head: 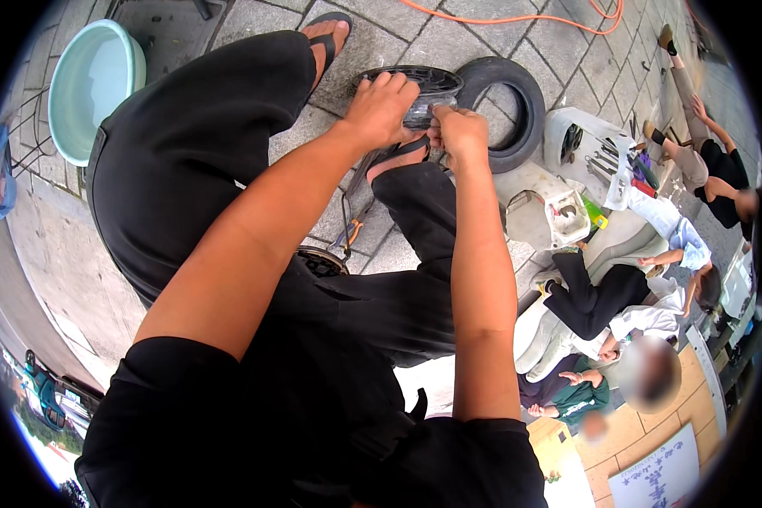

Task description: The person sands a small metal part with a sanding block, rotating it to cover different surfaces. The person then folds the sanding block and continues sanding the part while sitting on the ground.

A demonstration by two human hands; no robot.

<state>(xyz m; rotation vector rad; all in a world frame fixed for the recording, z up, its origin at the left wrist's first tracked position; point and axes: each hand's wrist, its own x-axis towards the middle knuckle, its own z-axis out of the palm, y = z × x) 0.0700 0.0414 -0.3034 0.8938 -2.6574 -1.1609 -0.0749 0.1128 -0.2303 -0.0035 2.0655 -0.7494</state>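
A black wheel rim [441, 79] stands on the paving between my feet, its spoked face turned away from me. My left hand [384, 108] is closed over its near edge, fingers on top and thumb lower down. On the rim's barrel shows a shiny greyish surface [419, 114]. My right hand [460, 133] is at the right side of this surface with thumb and fingertips bent together. Whether something small is pinched there is hidden. Just right of the rim a bare black tyre [530, 114] lies flat on the paving.
A pale green water basin [98, 95] is at left. Pliers [349, 233] lie between my legs. At right are a cut white plastic container [587, 130] of wrenches and a smaller white tub [565, 219]. An orange hose [514, 21] crosses the top. Several people sit at right.
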